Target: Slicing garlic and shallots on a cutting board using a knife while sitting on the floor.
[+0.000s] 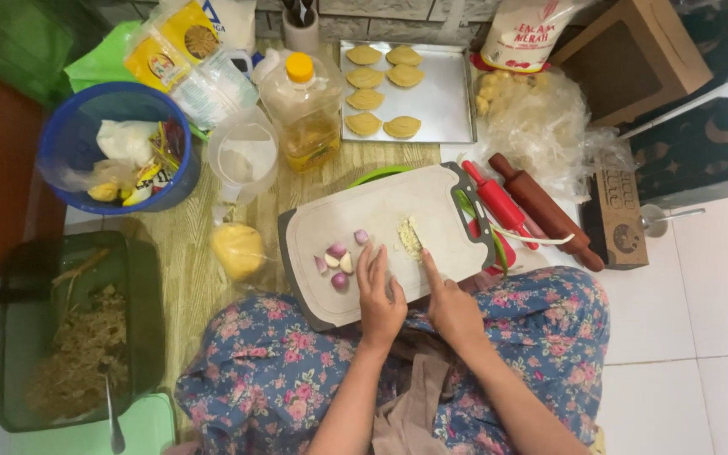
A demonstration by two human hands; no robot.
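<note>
Seated on the floor with a white cutting board (pixel 381 232) across a floral-clad lap. Left hand (pixel 379 299) flat on the board, fingers (pixel 372 263) stretched out and holding nothing, just beside peeled shallots and garlic cloves (pixel 337 259). Right hand (pixel 451 307) curled, forefinger extended along what seems a knife; blade hard to make out, at a small heap of minced garlic (pixel 409 236). Beyond the board: oil bottle (pixel 303 109), baking tray (pixel 448 105) of shaped pastries, two rolling pins (pixel 526 206).

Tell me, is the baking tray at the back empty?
No, the baking tray holds six pale folded pastries laid in two columns on its left half.
</note>
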